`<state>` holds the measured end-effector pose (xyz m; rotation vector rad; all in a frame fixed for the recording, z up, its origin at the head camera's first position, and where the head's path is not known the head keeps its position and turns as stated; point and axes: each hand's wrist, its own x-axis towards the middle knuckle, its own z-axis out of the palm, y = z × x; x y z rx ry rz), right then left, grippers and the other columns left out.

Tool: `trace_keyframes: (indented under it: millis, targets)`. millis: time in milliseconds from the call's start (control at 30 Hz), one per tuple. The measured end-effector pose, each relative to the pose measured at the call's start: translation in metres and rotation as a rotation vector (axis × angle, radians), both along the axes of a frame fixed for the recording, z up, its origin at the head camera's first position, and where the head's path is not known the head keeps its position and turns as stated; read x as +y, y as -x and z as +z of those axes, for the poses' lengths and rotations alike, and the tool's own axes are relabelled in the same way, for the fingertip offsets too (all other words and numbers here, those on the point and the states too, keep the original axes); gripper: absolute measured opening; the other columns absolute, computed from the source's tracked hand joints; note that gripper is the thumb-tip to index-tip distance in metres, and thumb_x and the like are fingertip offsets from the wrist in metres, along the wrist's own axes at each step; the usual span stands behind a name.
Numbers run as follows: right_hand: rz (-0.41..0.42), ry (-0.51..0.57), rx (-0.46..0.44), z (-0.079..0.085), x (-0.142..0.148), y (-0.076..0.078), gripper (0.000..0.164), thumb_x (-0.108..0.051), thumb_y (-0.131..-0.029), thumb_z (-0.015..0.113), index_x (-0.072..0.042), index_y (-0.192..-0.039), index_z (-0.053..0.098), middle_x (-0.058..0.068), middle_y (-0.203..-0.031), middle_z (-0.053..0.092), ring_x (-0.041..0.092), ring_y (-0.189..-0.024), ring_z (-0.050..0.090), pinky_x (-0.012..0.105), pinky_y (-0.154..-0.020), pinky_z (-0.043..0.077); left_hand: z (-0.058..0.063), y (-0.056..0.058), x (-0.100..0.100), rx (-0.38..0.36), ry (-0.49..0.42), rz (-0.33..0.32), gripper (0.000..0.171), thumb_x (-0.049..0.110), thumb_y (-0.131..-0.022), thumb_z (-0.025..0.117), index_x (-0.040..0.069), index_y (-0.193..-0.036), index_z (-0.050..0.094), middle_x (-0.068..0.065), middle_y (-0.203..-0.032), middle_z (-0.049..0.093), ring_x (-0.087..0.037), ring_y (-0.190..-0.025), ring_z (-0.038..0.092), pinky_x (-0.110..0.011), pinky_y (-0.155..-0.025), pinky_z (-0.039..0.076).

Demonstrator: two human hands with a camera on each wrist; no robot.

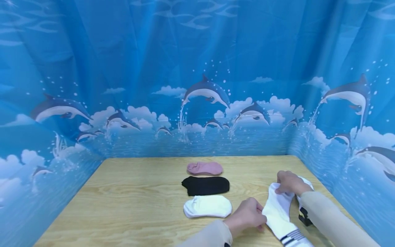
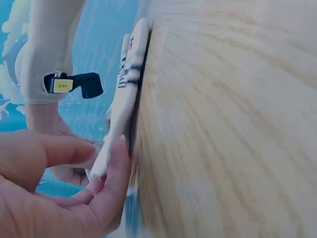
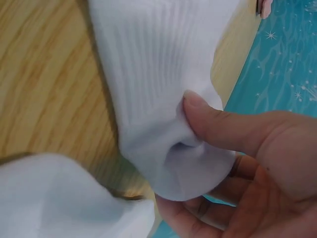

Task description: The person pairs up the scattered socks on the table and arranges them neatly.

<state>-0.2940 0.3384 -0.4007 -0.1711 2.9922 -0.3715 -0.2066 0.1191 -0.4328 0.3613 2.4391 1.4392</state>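
Note:
A long white sock [image 1: 279, 207] with dark stripes near its cuff lies at the right of the table, its cuff toward the front edge. My right hand [image 1: 291, 183] pinches its far end; in the right wrist view the thumb presses a fold into the ribbed white fabric [image 3: 148, 84], fingers beneath. At the sock's left edge, my left hand [image 1: 248, 215] pinches the fabric between thumb and fingers, and the left wrist view shows the striped sock [image 2: 124, 94] side-on. A second white sock [image 1: 306, 183] is partly hidden behind my right hand and sleeve.
Left of the hands, three short socks lie in a column: pink [image 1: 205, 168], black [image 1: 207, 186] and white [image 1: 208, 206]. The white one is close to my left hand. A blue dolphin-print curtain [image 1: 197, 137] borders the wooden table [image 1: 129, 206] at the back and sides.

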Motion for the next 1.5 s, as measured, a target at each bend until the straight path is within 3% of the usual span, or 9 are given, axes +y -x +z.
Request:
trace_keyframes:
  millis: [67,300,567,700,833,1067,1333,1400,1500]
  targets:
    - [-0.004,0.008,-0.004,0.001,-0.001,0.0,0.032,-0.018,-0.08,0.084,-0.003,-0.092,0.058,0.013,-0.091,0.061,0.025,-0.08,0.056,0.038,-0.067,0.049,-0.001,0.0,-0.001,-0.023,-0.033,-0.01,0.009,-0.001,-0.08,0.074,0.007,-0.077,0.07,-0.003,-0.061,0.066,-0.02,-0.052,0.071,-0.018,-0.056,0.053]
    - [-0.012,0.003,-0.008,0.0,-0.005,-0.001,0.032,-0.019,-0.081,0.084,-0.005,-0.089,0.057,0.01,-0.088,0.059,0.024,-0.078,0.054,0.035,-0.064,0.045,0.0,-0.004,0.006,-0.002,-0.005,-0.036,0.008,0.003,-0.082,0.077,0.007,-0.08,0.071,-0.007,-0.057,0.069,-0.018,-0.05,0.07,-0.019,-0.052,0.054]
    - [0.011,0.037,0.008,0.003,-0.003,-0.002,0.031,-0.017,-0.082,0.083,-0.003,-0.09,0.058,0.011,-0.088,0.059,0.023,-0.076,0.054,0.034,-0.059,0.047,0.002,-0.007,0.01,-0.086,-0.188,0.033,0.03,-0.015,-0.081,0.059,0.006,-0.099,0.048,-0.013,-0.062,0.061,-0.033,-0.049,0.069,-0.031,-0.044,0.056]
    - [0.024,0.042,0.025,0.003,-0.001,-0.002,0.029,-0.016,-0.083,0.082,-0.001,-0.092,0.059,0.015,-0.09,0.061,0.026,-0.077,0.056,0.034,-0.059,0.048,0.004,-0.004,0.008,-0.123,-0.24,0.073,0.036,-0.009,-0.085,0.064,0.006,-0.111,0.044,-0.018,-0.067,0.06,-0.039,-0.051,0.068,-0.036,-0.045,0.058]
    - [0.039,0.042,0.042,0.002,0.001,-0.002,0.028,-0.016,-0.083,0.081,0.0,-0.092,0.06,0.017,-0.089,0.062,0.026,-0.075,0.056,0.034,-0.058,0.048,0.004,-0.004,0.007,-0.195,-0.264,0.086,0.052,-0.012,-0.08,0.072,0.0,-0.122,0.042,-0.022,-0.064,0.062,-0.046,-0.06,0.071,-0.038,-0.051,0.061]
    - [0.061,0.033,0.057,0.002,0.002,0.001,0.027,-0.016,-0.083,0.081,-0.001,-0.091,0.061,0.016,-0.089,0.063,0.028,-0.079,0.057,0.036,-0.064,0.048,0.0,-0.004,0.006,-0.293,-0.299,0.122,0.039,-0.019,-0.077,0.071,-0.002,-0.099,0.044,-0.024,-0.065,0.064,-0.045,-0.068,0.074,-0.033,-0.057,0.062]
    - [0.05,0.045,0.047,0.002,0.004,0.001,0.028,-0.015,-0.083,0.081,0.001,-0.092,0.06,0.018,-0.091,0.063,0.029,-0.081,0.057,0.037,-0.065,0.05,-0.001,0.002,0.0,-0.244,-0.26,0.075,0.02,-0.016,-0.076,0.072,-0.001,-0.072,0.059,-0.021,-0.063,0.069,-0.034,-0.063,0.075,-0.029,-0.057,0.062]
    - [0.057,0.044,0.057,0.002,0.005,0.001,0.027,-0.015,-0.083,0.08,0.0,-0.091,0.06,0.017,-0.09,0.063,0.029,-0.081,0.058,0.038,-0.066,0.049,-0.001,0.002,-0.001,-0.232,-0.24,0.073,0.021,-0.014,-0.078,0.073,0.0,-0.07,0.059,-0.02,-0.062,0.069,-0.027,-0.056,0.072,-0.028,-0.054,0.061]
    - [0.062,0.056,0.063,0.003,0.006,0.001,0.024,-0.014,-0.084,0.078,0.0,-0.091,0.059,0.016,-0.088,0.063,0.028,-0.08,0.057,0.037,-0.066,0.049,-0.001,0.001,-0.001,-0.228,-0.231,0.077,0.021,-0.01,-0.081,0.071,0.002,-0.072,0.056,-0.021,-0.061,0.069,-0.03,-0.055,0.072,-0.03,-0.053,0.061]
